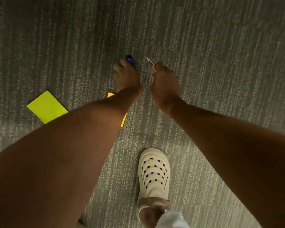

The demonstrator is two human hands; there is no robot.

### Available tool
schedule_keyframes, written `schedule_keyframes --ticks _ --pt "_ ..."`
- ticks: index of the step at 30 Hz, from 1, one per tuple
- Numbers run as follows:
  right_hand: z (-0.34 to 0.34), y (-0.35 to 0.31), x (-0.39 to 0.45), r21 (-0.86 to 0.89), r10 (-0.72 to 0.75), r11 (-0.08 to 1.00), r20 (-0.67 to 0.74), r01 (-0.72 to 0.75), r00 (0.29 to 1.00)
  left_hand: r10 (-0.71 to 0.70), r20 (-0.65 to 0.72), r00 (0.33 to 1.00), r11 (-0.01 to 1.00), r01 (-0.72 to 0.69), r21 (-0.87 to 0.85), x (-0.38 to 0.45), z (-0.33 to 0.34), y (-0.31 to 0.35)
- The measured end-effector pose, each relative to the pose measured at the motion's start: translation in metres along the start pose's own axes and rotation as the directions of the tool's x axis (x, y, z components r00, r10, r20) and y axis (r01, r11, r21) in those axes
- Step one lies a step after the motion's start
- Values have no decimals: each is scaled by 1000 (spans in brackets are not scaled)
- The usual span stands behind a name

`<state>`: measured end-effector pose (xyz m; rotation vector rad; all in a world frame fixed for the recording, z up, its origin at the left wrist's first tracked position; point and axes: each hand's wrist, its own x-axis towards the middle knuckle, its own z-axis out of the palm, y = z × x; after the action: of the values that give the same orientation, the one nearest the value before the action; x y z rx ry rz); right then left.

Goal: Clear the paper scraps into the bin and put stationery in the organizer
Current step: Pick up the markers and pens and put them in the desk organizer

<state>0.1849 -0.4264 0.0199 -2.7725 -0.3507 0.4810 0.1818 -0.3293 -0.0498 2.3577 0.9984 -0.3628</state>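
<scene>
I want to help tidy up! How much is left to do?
Nothing looks finished; no bin or organizer is in view. The left hand grips a blue item, and the right hand holds a pencil. A green paper and an orange paper lie on the carpet.

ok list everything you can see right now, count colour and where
carpet: one, grey with pale ribbed stripes, fills the whole floor
sticky note: one, lime yellow, flat on the carpet at left, partly under the left forearm
paper scrap: one, orange-yellow, on the carpet, mostly hidden by the left forearm
blue item: one, small, blue and dark, at the left hand's fingertips; what it is exactly is unclear
pencil: one, pale tip, sticks out of the right hand's grip
clog shoe: one, cream with holes, bottom centre on the carpet
trouser leg: one, pale grey, bottom edge
left hand: one, reaches down, fingers on the blue item
right hand: one, closed around the pencil
</scene>
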Motion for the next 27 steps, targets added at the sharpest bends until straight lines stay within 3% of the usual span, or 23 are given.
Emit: schedule_keyframes --ticks 4,7,11,15,27 --pt "-4 -7 -5 -67 -15 998 21 16 1000 108 110 988 994 -107 -14 -8 -19 -9" --pt "-10 -18 -15 -98 -15 995 43 20 999 230 92 969 973 -231 1 -18 -47 -20" --pt "-28 -43 -33 -122 -16 992 21 18 1000 355 62 933 929 -360 90 -34 -99 -32" --pt "-55 -75 -52 -164 6 986 -14 -8 1000 383 108 917 889 -398 225 -53 -156 -32" --pt "-204 -164 -118 -158 -18 987 -234 -20 972 594 123 795 747 -602 284 -152 -343 24"
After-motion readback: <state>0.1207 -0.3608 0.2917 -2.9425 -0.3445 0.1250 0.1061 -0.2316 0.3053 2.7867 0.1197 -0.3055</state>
